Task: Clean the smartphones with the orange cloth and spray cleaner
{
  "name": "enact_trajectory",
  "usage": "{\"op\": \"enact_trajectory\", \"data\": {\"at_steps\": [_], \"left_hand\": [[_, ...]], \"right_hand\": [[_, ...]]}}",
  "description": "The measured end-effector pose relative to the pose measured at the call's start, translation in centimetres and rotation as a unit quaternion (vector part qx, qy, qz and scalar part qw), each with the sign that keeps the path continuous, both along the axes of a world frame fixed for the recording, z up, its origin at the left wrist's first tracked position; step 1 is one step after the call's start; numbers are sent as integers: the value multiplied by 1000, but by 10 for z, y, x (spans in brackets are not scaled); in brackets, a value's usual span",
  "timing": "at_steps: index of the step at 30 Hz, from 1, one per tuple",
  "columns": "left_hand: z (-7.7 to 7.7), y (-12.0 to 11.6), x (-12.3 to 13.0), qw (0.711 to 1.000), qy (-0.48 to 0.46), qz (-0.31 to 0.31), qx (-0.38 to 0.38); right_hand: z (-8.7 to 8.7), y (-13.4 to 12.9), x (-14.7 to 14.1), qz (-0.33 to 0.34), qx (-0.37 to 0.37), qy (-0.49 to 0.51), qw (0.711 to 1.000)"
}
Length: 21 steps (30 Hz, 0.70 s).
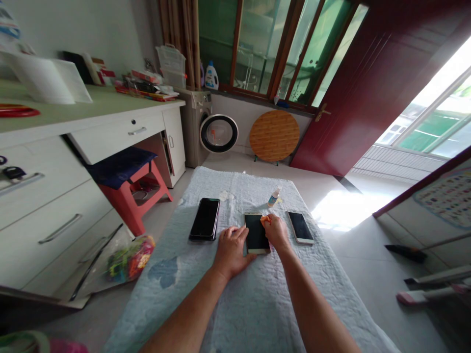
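Observation:
A phone with a dark screen (256,238) lies flat on the pale blue cloth (257,314) between my hands. My left hand (231,251) steadies its left side, fingers at the upper left edge and thumb at the bottom edge. Pinched in my right hand (275,231) is an orange cloth (263,220), touching the screen's upper right part. To the left lies a black phone (205,219); a white-edged phone (300,227) lies to the right. A small spray bottle (274,197) stands behind my right hand.
On the left are a white desk (110,128), a red stool (142,196) with a dark cushion and a plastic bag (127,262). Behind the covered table, a washing machine (195,122) has its door open beside a round wooden board (274,136).

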<state>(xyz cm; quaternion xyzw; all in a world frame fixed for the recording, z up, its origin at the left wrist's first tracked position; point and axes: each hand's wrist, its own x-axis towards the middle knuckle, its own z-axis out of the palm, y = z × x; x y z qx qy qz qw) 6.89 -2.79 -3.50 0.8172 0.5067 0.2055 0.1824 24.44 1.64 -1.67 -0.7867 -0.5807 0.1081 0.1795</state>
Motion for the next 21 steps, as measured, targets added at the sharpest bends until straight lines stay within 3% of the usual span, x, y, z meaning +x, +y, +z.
{"op": "enact_trajectory", "data": {"at_steps": [9, 15, 21], "left_hand": [[0, -1, 1, 1000, 2, 7, -11], [1, -1, 1, 1000, -1, 14, -1], [0, -1, 2, 1000, 11, 13, -12]], "right_hand": [[-3, 50, -2, 91, 1, -54, 994], [-2, 64, -12, 173, -19, -81, 981], [-4, 68, -25, 207, -31, -98, 973]]}}
